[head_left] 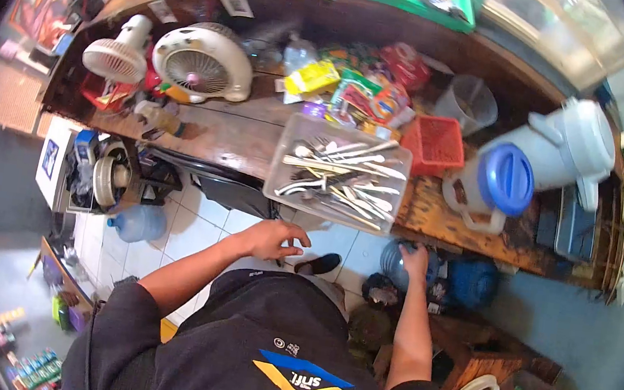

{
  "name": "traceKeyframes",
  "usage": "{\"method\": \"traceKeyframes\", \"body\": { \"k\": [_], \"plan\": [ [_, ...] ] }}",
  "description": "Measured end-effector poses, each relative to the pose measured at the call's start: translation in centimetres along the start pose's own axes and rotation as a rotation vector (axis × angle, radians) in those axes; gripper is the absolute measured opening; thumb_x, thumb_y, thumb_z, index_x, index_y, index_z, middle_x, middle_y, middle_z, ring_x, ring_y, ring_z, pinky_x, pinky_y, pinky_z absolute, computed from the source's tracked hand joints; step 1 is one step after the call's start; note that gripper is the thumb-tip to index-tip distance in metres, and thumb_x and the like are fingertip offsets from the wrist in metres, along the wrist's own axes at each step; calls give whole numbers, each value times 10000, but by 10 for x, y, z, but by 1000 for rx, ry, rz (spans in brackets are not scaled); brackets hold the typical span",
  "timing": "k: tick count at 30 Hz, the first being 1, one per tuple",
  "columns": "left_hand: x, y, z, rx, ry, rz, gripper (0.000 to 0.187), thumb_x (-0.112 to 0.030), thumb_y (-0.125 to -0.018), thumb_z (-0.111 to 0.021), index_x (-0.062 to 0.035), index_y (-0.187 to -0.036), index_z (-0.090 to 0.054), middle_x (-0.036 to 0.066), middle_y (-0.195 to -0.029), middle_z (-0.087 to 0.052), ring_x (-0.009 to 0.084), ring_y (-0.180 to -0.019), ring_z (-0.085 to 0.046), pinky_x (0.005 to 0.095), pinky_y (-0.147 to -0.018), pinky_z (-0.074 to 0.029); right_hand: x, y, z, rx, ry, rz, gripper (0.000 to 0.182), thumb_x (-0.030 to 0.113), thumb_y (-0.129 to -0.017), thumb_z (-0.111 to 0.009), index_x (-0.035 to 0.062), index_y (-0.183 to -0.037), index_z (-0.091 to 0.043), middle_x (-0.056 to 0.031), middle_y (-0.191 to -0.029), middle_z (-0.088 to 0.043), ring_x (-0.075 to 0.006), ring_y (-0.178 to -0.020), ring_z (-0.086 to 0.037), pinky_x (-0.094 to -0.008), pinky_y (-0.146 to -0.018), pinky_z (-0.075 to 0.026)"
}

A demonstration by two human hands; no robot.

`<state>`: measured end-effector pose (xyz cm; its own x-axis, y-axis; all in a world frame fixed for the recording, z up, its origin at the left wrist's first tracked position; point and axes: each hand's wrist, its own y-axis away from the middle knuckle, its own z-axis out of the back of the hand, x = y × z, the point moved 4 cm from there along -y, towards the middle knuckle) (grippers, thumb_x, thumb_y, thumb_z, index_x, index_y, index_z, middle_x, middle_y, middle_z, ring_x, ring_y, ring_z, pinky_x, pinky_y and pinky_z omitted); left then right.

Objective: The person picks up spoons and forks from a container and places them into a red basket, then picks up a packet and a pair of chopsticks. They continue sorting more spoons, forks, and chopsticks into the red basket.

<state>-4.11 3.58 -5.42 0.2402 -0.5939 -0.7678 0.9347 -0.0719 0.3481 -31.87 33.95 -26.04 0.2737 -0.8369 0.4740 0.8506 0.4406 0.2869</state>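
White fans (pixel 202 62) stand at the left end of the wooden tabletop (pixel 234 135). The person's left hand (pixel 273 238) hangs below the front edge of the tabletop, fingers (pixel 296 232) spread open and holding nothing. A clear tray of forks and spoons (pixel 338 173) sits at the front edge, just above that hand. The right hand (pixel 414 261) rests on top of a clear water jug (pixel 398 264) under the tabletop. Whether its fingers grip cannot be told. A blue-lidded pitcher (pixel 494 186) stands near the right end.
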Motion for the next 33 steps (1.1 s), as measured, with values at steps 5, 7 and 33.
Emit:
{"method": "traceKeyframes", "body": {
  "k": [5,7,33],
  "plan": [
    [40,75,98,-638,155,83,169,-181,-973,-721,-48,-1071,-754,102,-1012,-755,209,-919,-726,337,-817,-563,23,36,-16,-489,5,178,480,299,-841,-844,-6,-1181,-700,-226,-1039,-744,-374,-978,-711,-412,-908,-563],
    [60,117,146,-1004,76,46,150,-167,-974,-717,-42,-1047,-755,79,-960,-749,160,-845,-696,308,-770,-547,56,50,-15,-162,-82,65,478,307,-859,-830,15,-1210,-689,-193,-1062,-750,-375,-988,-718,-431,-922,-561],
    [292,219,259,-1317,-72,391,604,-202,-898,-734,-70,-1434,-489,215,-1337,-627,418,-1185,-629,472,-960,-512,593,94,1,-18,-397,847,362,139,-900,-746,59,-1240,-650,-144,-1282,-638,-325,-1208,-627,-400,-1026,-505]
  ]
}}
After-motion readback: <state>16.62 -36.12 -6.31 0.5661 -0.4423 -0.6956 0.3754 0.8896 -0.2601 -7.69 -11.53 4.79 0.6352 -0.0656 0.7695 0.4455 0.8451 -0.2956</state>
